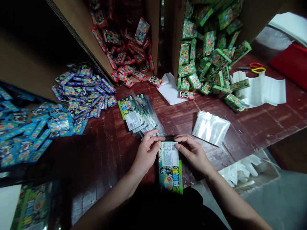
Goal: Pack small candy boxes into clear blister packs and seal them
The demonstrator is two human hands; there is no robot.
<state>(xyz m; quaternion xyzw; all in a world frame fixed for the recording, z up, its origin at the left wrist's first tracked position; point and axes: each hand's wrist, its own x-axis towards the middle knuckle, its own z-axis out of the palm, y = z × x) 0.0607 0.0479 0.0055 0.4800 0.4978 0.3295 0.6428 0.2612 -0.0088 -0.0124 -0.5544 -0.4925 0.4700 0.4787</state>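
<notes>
A printed candy bag (170, 172), dark with a green edge and a white label panel, lies lengthwise in front of me. My left hand (149, 150) pinches its far left corner between thumb and fingers. At the far right corner, my right hand (192, 151) has its thumb on the bag and its fingers curled over the edge. Just beyond my left hand, several similar bags lie in a fanned pile (136, 111). A stack of clear plastic sleeves (211, 127) rests beyond my right hand.
Small candy packets lie in heaps: blue (35, 127), purple (83, 89), red (129, 48) and green (208, 60). The red and green ones spill from cardboard boxes (154, 35). Scissors (255, 67) and white strips (263, 88) sit at the right. White paper (170, 91) lies mid-table.
</notes>
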